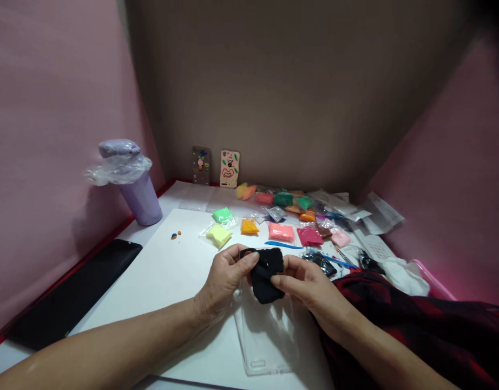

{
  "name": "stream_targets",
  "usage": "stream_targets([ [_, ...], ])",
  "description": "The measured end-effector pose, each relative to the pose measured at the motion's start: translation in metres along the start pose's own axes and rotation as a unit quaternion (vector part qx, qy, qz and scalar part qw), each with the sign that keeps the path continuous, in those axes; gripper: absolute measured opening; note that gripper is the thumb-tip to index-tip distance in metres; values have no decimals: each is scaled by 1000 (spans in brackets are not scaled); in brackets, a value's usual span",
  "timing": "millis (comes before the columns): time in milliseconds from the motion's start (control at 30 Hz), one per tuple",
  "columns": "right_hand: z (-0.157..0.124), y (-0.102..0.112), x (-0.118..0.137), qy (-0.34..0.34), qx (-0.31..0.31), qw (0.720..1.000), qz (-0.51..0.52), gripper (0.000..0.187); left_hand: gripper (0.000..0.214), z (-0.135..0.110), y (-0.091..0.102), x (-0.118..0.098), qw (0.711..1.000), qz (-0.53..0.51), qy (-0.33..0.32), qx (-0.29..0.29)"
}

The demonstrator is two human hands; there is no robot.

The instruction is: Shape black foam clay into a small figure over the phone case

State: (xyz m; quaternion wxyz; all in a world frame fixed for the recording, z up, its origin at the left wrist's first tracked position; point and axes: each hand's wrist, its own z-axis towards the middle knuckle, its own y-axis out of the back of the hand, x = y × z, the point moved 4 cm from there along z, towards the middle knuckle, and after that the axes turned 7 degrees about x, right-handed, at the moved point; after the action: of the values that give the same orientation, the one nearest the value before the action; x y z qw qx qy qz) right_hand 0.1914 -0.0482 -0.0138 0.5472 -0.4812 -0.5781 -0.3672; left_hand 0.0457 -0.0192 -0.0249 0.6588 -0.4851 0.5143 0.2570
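Both my hands hold a lump of black modelling clay just above a clear phone case that lies flat on the white table. My left hand pinches the lump's left side with thumb and fingers. My right hand grips its right side, fingers curled round it. The clay is stretched flat between the two hands.
Several small bags of coloured clay lie in rows behind my hands. A purple cup wrapped in plastic stands at the left. Two decorated phone cases lean on the back wall. A black tablet lies at the left edge. Tools and papers sit on the right.
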Motion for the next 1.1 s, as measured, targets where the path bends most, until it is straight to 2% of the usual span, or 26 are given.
stream_targets([
  [233,-4,-8,9,15,76,997,17,31,28,1,2,2,999,34,-9,-10],
  [400,-2,-6,6,12,42,998,38,29,35,-2,-4,-2,1000,18,-13,8],
  [500,-1,-4,5,21,33,998,54,29,30,-3,-6,-6,999,-2,-34,25],
  [633,0,-3,4,22,45,995,89,33,19,-2,-6,-6,999,-8,-33,35],
  [900,1,-3,3,25,49,995,84,32,21,-1,0,4,1000,9,-12,20],
  [1100,0,-6,2,23,59,995,78,32,17,-1,-4,2,999,-32,8,32],
])
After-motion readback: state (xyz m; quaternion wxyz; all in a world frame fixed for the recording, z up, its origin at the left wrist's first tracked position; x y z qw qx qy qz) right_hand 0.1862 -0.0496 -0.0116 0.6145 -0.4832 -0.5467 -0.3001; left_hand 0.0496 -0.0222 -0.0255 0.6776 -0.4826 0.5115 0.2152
